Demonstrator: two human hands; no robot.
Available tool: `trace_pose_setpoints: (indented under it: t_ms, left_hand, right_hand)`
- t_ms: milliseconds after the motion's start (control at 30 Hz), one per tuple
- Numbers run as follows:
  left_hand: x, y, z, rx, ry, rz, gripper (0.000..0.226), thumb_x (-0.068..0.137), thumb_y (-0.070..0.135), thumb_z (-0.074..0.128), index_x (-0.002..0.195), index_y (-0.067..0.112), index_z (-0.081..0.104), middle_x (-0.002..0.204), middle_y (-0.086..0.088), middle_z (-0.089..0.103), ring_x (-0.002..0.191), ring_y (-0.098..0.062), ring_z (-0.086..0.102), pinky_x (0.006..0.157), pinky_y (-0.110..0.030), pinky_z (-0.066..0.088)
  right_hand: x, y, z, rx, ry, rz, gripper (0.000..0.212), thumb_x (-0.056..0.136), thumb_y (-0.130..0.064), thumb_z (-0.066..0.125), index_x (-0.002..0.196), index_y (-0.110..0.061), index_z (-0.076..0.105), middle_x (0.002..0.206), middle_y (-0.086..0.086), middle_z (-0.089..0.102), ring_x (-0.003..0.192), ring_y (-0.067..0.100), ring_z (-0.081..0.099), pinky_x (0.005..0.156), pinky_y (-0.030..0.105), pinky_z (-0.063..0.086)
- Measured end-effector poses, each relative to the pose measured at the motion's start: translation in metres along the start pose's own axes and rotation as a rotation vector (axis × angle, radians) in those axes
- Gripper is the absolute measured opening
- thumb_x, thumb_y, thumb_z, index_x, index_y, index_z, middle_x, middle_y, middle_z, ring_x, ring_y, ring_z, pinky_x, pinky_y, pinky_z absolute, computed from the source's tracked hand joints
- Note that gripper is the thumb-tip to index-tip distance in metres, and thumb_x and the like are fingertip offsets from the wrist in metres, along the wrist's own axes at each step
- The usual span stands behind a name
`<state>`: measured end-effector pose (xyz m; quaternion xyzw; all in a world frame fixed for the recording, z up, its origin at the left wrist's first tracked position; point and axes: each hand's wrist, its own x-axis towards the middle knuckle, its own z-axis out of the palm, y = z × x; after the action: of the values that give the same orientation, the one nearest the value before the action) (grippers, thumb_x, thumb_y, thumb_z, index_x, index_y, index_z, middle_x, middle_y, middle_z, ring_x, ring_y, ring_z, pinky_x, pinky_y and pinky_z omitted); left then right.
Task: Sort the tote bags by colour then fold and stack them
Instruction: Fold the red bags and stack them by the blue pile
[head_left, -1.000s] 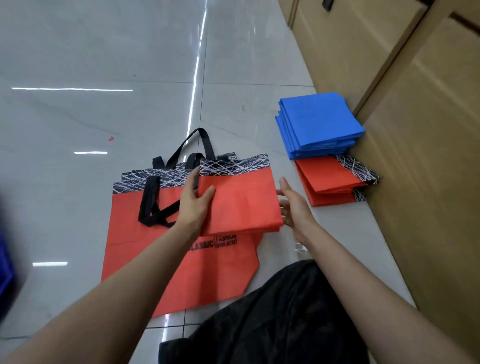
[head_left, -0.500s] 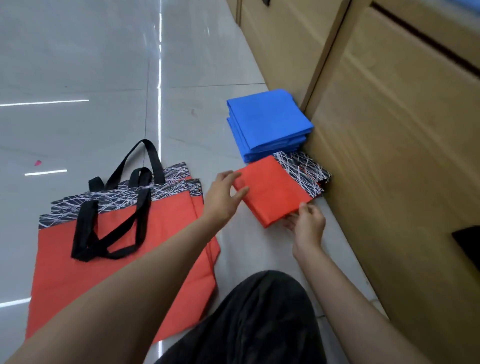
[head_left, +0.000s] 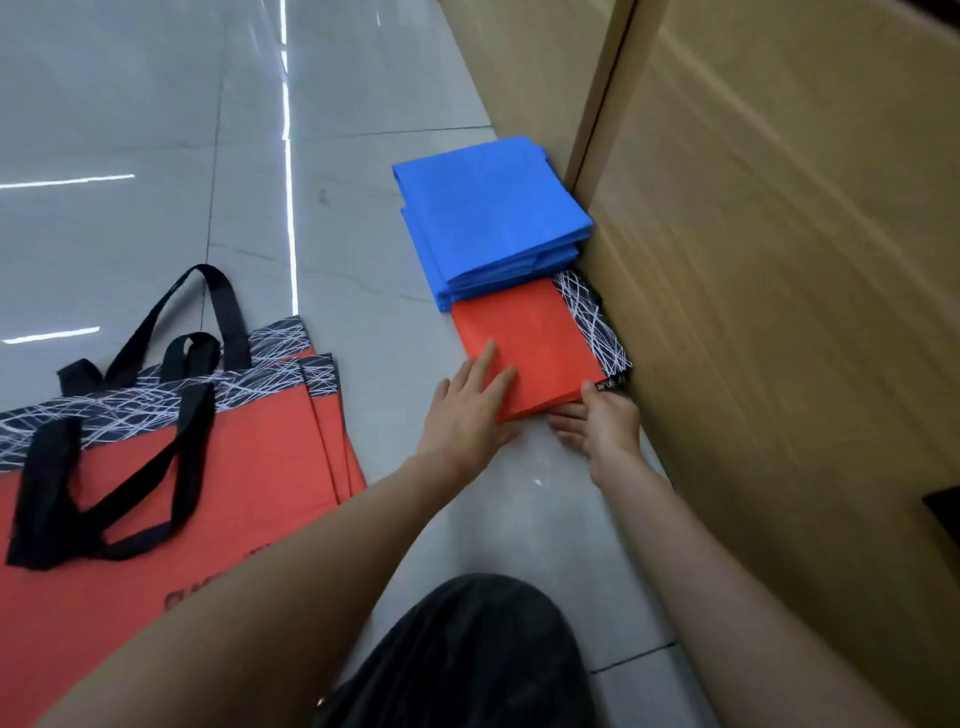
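1. A person's left hand (head_left: 467, 410) lies flat on the near left corner of a folded red bag (head_left: 530, 343), fingers straight and spread, palm down, gripping nothing.
2. The right hand (head_left: 602, 428) meets the same bag at its near right corner. The thumb rests on top and the fingers run straight along the near edge below it. Whether they pinch the fabric cannot be told.
3. The folded red bag sits on the floor (head_left: 156, 130) as a neat square, with a black band of white scribbled lines along its right side. That side is just beside a wooden cabinet (head_left: 779, 260).
4. Whether more folded red bags lie beneath it is hidden from this angle.
5. A blue stack (head_left: 488, 218) of folded bags lies directly behind the red one, touching its far edge. It also sits close against the cabinet, several layers showing at its near side.
6. To the left, well apart from both piles, flat red bags (head_left: 182, 467) lie unfolded and overlapping on the floor, at least three edges showing on the right. Their patterned bands point away from the person.
7. Black handles (head_left: 171, 374) loop loosely across the top flat bag and out onto the tiles.
8. The person's dark-clothed knee (head_left: 467, 649) shows at the bottom, between the two forearms.
9. Ceiling lights reflect as bright streaks in the glossy grey tiles.
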<state>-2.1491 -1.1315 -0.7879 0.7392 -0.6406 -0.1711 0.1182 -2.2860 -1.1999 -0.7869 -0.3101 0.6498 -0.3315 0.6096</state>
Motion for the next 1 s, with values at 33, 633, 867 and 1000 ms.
trace_pose_setpoints:
  t_ms: [33,633,867,1000]
  left_hand:
    - [0.001,0.000,0.002,0.013,-0.017,0.021,0.068,0.091,0.039,0.055,0.148,0.025,0.021,0.159,-0.001,-0.002,0.144,-0.024,0.008,0.113,-0.037,0.016]
    - [0.000,-0.015,0.000,-0.099,0.036,-0.003,0.067,0.091,0.038,0.056,0.148,0.022,0.024,0.157,0.000,0.014,0.135,-0.029,0.030,0.109,-0.036,0.025]
    - [-0.093,-0.089,-0.040,-0.119,0.182,-0.077,0.052,0.086,0.025,0.066,0.130,0.003,0.050,0.140,-0.020,0.044,0.121,-0.038,0.049,0.100,-0.044,0.040]
    - [-0.172,-0.139,-0.055,-0.050,0.107,-0.120,0.054,0.085,0.042,0.051,0.122,0.004,0.057,0.129,-0.020,0.053,0.112,-0.036,0.057,0.091,-0.046,0.049]
  right_hand:
    - [0.002,-0.003,-0.002,-0.099,-0.003,-0.026,0.031,0.100,-0.026,0.044,0.077,-0.007,0.053,0.068,0.014,0.063,0.039,0.015,0.060,0.039,0.020,0.044]
    - [0.024,-0.013,0.009,-1.403,0.028,-0.869,0.050,0.096,-0.034,0.048,0.142,-0.015,0.040,0.150,0.014,0.031,0.139,0.029,0.024,0.115,0.042,0.016]
    - [-0.061,-0.005,0.054,-1.119,-0.203,-1.351,0.031,0.085,-0.018,0.051,0.109,-0.002,0.062,0.117,0.019,0.057,0.105,0.037,0.055,0.092,0.042,0.043]
    - [-0.111,0.032,0.099,-1.174,-0.644,-1.278,0.024,0.082,-0.010,0.060,0.105,-0.003,0.063,0.111,0.017,0.058,0.099,0.036,0.057,0.088,0.037,0.042]
